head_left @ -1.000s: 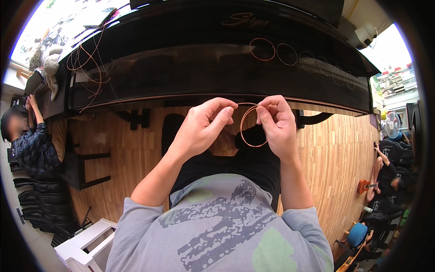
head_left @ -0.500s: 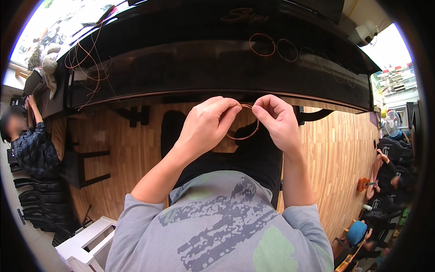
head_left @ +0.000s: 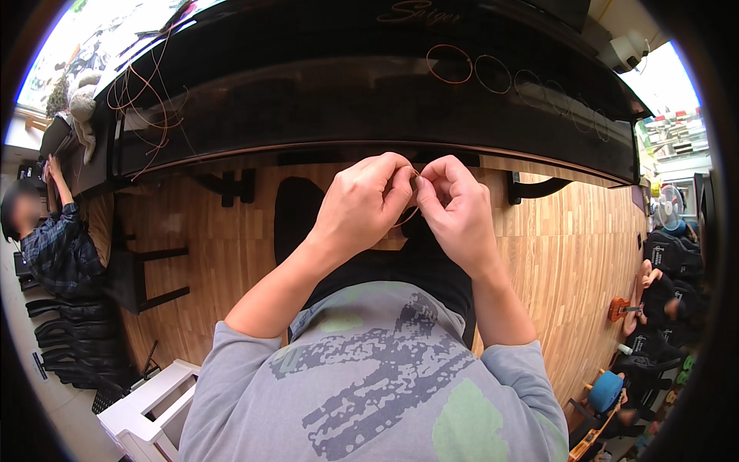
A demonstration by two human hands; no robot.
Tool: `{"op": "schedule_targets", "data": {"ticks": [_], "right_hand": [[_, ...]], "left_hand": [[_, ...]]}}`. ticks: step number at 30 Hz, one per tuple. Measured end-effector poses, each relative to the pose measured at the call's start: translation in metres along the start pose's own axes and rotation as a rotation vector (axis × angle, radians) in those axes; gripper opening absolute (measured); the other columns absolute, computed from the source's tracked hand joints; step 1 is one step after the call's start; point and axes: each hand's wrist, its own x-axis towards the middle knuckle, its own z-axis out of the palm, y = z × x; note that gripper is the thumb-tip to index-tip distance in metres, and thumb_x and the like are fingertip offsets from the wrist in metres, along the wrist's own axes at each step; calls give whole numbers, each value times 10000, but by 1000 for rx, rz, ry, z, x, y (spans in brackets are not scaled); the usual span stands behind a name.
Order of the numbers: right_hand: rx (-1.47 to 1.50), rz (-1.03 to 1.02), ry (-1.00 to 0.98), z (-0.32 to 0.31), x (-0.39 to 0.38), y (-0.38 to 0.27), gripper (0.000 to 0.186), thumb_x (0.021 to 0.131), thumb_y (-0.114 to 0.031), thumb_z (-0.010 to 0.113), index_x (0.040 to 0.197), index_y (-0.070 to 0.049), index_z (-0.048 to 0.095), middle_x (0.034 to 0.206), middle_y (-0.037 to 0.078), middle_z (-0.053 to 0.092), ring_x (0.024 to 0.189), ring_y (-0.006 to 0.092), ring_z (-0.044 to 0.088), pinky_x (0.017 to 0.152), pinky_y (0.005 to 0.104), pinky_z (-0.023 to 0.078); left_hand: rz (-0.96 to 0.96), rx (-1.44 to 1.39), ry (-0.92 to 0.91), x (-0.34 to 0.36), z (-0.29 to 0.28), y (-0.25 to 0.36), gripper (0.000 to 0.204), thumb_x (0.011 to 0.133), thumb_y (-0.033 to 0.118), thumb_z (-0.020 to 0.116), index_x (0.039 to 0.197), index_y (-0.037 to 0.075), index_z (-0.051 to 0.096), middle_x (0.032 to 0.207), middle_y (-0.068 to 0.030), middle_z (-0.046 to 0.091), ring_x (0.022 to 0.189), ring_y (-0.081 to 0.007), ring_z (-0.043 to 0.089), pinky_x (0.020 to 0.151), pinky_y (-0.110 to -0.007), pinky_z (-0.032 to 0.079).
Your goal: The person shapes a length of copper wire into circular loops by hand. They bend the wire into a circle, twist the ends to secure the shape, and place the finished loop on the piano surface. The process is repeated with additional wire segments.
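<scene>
Above my lap, my left hand [head_left: 362,196] and my right hand [head_left: 460,212] are almost fingertip to fingertip. Both pinch a coiled copper-coloured guitar string [head_left: 407,221], thumb against forefinger. The lower arc of its loop shows between the hands; the rest lies behind my fingers. Beyond them is a black upright piano [head_left: 308,100]. On its dark surface, toward the right, a copper-coloured coil [head_left: 428,69] lies beside a silvery coil [head_left: 476,71] and several fainter rings in a row. Loose uncoiled strings [head_left: 163,138] spread in a tangle at the piano's left end.
A person [head_left: 58,239] in a dark checked shirt sits at the far left, by a black bench [head_left: 138,281]. At lower left stands a white frame-like piece of furniture [head_left: 150,408]. Far right are another person, a small guitar-like instrument [head_left: 618,309] and a blue stool [head_left: 606,391].
My hands have drawn closer together, the right one moving left. Less of the string's loop shows between them. The view has shifted slightly.
</scene>
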Motion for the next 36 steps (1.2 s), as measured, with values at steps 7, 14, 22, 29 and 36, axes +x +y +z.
{"op": "schedule_targets", "data": {"ticks": [7, 14, 22, 29, 36], "right_hand": [[-414, -308, 135, -7, -2, -7, 85, 834, -51, 626, 836, -20, 547, 694, 86, 571, 643, 182, 577, 591, 291, 463], [-393, -371, 84, -22, 8, -7, 209, 811, -146, 683, 986, -48, 621, 929, 83, 581, 912, 261, 550, 804, 361, 426], [-619, -378, -130, -20, 6, -13, 111, 842, -189, 665, 907, -99, 662, 870, 29, 621, 812, 220, 558, 798, 371, 357], [-15, -31, -254, -25, 9, 3, 98, 920, -111, 591, 888, -24, 620, 714, 26, 587, 631, 92, 527, 566, 254, 414], [249, 115, -258, -26, 9, 6, 149, 952, -152, 574, 912, -17, 622, 715, -24, 563, 637, 31, 491, 561, 198, 401]], "left_hand": [[-98, -6, -165, 1, -12, -2, 150, 921, 121, 522, 877, 1, 601, 717, -112, 638, 640, -234, 639, 580, -324, 483], [-128, -226, -225, 2, -22, -13, 174, 937, 135, 523, 891, -12, 604, 698, -101, 619, 597, -171, 570, 566, -284, 439], [-183, -235, -446, 10, -33, -7, 200, 947, 160, 544, 916, -15, 636, 723, -79, 644, 645, -143, 587, 590, -294, 453], [-247, -331, -420, 10, -33, -11, 194, 949, 144, 564, 908, -32, 636, 779, -37, 649, 704, -89, 568, 636, -242, 470], [-382, -369, -355, 8, -34, -16, 174, 945, 142, 587, 901, -17, 642, 799, -20, 656, 744, -56, 580, 654, -214, 475]]}}
